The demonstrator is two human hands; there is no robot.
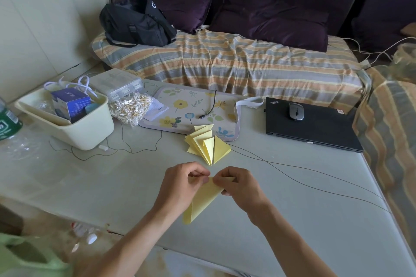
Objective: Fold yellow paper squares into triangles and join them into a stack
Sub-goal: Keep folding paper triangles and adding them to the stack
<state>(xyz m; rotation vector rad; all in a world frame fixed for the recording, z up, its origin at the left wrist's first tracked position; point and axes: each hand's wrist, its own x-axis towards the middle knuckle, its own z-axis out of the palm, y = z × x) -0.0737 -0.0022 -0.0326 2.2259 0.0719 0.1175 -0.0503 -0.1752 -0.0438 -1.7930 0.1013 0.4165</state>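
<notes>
Near the front edge of the desk [258, 229], the left hand [180, 189] and right hand [242, 186] each keep a pressed-together grip pinching the top edge of a folded yellow paper triangle [202, 200], its point hanging toward the person. This looks like the folding step, creases being set; next the piece would need slotting into the fanned stack of yellow triangles [208, 144] just beyond. That stack lies mid-desk, touching the near edge of the floral mat [180, 105].
</notes>
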